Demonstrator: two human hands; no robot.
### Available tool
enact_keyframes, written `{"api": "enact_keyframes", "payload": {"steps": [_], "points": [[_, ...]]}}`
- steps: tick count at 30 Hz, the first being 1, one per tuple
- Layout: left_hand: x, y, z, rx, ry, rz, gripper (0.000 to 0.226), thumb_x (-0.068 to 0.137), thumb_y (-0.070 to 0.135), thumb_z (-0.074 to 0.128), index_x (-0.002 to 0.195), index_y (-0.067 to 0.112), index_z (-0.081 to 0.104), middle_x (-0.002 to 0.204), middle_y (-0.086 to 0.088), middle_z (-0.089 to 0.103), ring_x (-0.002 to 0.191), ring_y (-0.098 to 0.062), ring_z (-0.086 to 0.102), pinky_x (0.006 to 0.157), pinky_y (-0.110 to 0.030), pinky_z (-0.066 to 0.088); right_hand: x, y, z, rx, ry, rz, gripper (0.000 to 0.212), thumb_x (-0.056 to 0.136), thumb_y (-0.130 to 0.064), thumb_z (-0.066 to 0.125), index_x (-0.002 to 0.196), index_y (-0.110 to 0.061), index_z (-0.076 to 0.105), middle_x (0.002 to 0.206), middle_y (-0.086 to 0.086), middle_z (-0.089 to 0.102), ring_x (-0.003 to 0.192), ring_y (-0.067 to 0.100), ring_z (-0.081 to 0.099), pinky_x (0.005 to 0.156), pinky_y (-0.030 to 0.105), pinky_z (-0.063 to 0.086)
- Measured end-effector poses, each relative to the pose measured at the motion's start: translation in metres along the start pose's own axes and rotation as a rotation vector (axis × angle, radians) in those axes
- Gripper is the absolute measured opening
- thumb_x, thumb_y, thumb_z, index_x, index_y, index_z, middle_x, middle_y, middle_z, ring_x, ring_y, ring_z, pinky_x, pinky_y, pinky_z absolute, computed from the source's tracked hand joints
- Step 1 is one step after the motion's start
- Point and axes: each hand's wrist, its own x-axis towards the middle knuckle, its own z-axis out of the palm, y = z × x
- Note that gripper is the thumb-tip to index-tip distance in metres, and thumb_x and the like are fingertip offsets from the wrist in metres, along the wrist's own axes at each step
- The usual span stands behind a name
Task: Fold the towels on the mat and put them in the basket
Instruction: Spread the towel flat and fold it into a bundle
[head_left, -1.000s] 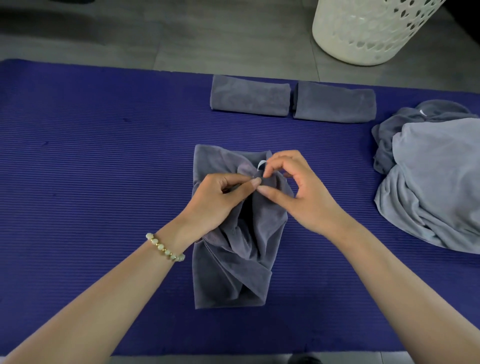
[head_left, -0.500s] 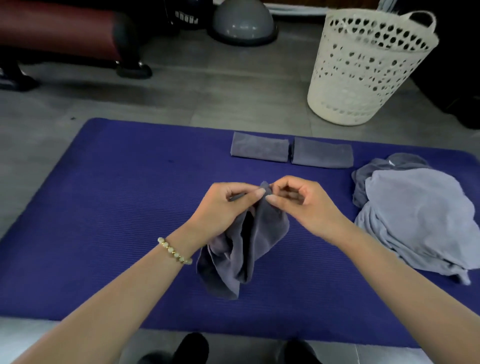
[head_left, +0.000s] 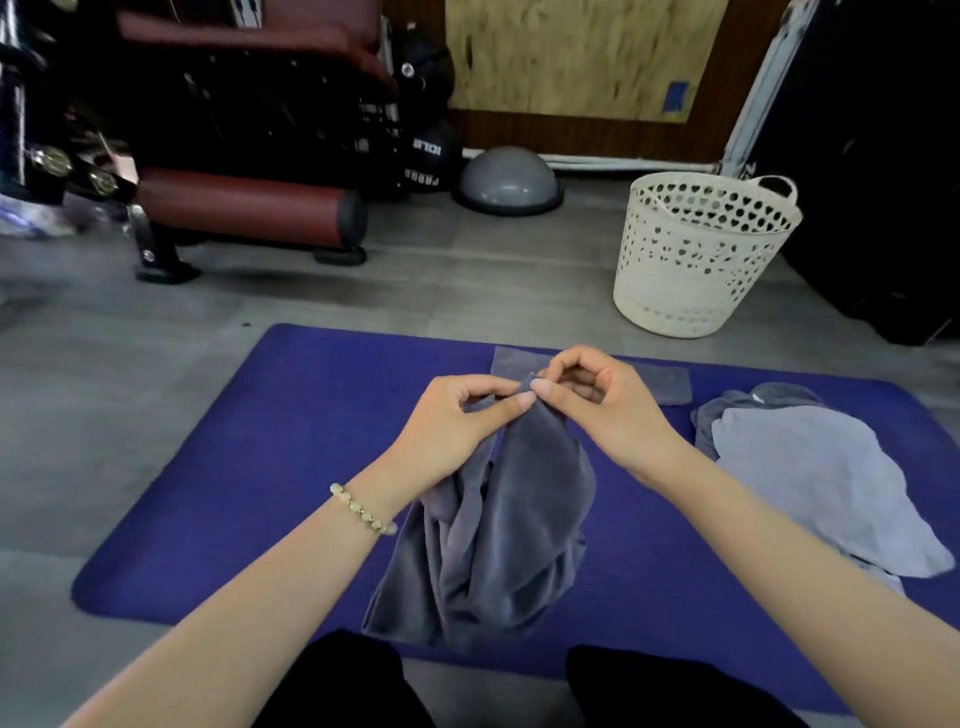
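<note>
A dark grey towel (head_left: 511, 525) is hanging bunched from its top edge, which both hands are pinching at one spot; its lower folds are reaching down toward the near edge of the purple mat (head_left: 249, 467), and whether they are touching it cannot be told. The left hand (head_left: 457, 426) is closing thumb and forefinger on the cloth from the left, and the right hand (head_left: 597, 402) is pinching the same edge from the right, its remaining fingers curling inward; the fingertips of the two hands are almost touching. A beaded bracelet (head_left: 363, 509) is circling the left wrist. Just beyond the hands, folded grey towels (head_left: 670, 382) are lying flat along the far edge of the mat, partly hidden behind the fingers. To the right of the right hand, a loose heap of unfolded towels (head_left: 810, 467), darker grey below and paler grey on top, is resting on the mat. Farther off, beyond and right of the right hand, a white perforated basket (head_left: 696, 260) is standing upright on the grey floor (head_left: 130, 415), apart from the mat. Well beyond the left hand, a dark red padded bench (head_left: 244, 208) and a grey half-dome balance trainer (head_left: 506, 179) are sitting on the floor.
</note>
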Motion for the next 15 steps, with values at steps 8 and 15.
{"api": "enact_keyframes", "payload": {"steps": [8,15], "points": [[-0.019,0.024,-0.015,0.157,0.056,0.028,0.027,0.096,0.032,0.055,0.091,0.013,0.072,0.068,0.024,0.066,0.071,0.010,0.060,0.070,-0.005,0.041,-0.018,-0.036,-0.012,-0.400,-0.166,0.004,0.007,0.089,-0.021,0.065,0.083,-0.021,0.068,0.075,-0.012,0.064,0.073,0.004,0.058,0.077,0.022,0.048],[-0.019,-0.001,-0.078,-0.046,0.557,-0.152,0.042,0.096,0.052,0.041,0.096,0.012,0.053,0.063,-0.003,0.063,0.057,-0.013,0.063,0.062,-0.029,0.051,-0.030,-0.003,-0.059,-0.263,0.243,0.057,0.006,0.095,-0.020,0.057,0.094,-0.018,0.062,0.090,-0.002,0.064,0.086,0.014,0.060,0.081,0.017,0.048]]}}
